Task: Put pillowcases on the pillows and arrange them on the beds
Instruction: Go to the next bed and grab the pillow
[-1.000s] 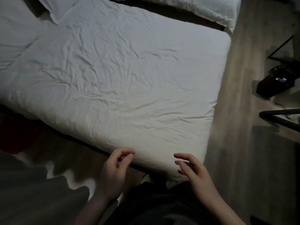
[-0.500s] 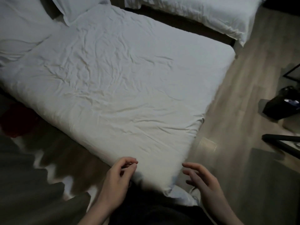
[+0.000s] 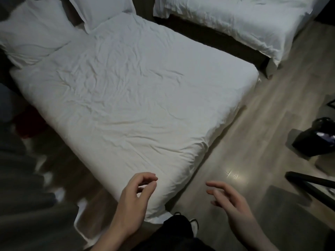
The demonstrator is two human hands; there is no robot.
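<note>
A bed with a wrinkled white sheet point(image 3: 136, 98) fills the middle of the view. Two white pillows lie at its head, one at the far left point(image 3: 34, 35) and one beside it at the top point(image 3: 101, 9). A second bed with white bedding point(image 3: 244, 22) stands at the upper right. My left hand point(image 3: 134, 200) hovers over the near corner of the first bed, fingers loosely curled and holding nothing. My right hand point(image 3: 232, 201) hangs over the floor to the right of that corner, fingers relaxed and empty.
Wooden floor point(image 3: 253, 133) runs along the right of the bed. A black bag point(image 3: 315, 138) sits at the right edge, with a dark bar point(image 3: 311, 183) below it. A red object point(image 3: 29, 122) and dark cloth point(image 3: 23, 205) lie left of the bed.
The view has pulled back and swung right, so the bed's corner now sits under my left hand and more floor shows. Both hands stay empty; the right one is now over the floor.
</note>
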